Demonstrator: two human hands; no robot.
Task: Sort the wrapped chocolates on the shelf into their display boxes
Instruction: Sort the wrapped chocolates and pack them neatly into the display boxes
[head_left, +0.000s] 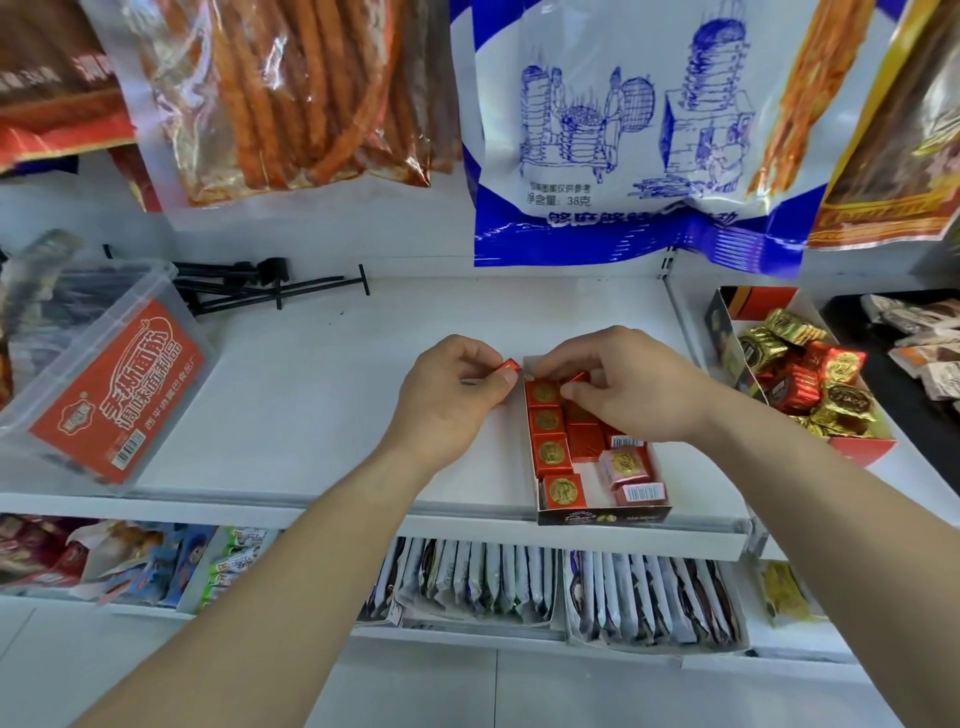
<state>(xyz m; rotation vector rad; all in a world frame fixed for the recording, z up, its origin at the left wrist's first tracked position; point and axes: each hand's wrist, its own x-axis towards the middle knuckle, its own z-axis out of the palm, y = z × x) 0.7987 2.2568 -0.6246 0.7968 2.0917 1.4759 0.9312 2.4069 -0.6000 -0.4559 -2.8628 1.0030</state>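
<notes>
White shelf (322, 415); chocolates (508, 365) (577, 377) in both hands (447, 400) (623, 387).

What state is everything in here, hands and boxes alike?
left hand: pinches loose red chocolate, outside front box.
right hand: pinches second chocolate at front box's far end.
front box: open, partly filled.
side box: open, gold and red mixed.
plastic tub: tilted.

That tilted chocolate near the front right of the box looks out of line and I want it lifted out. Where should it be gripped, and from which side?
Pinch the tilted chocolate across its left and right side faces, coming straight down from above. It lies askew and raised above its neighbours, so those sides probably stand free, while the wall of the display box blocks a sideways approach.
</notes>
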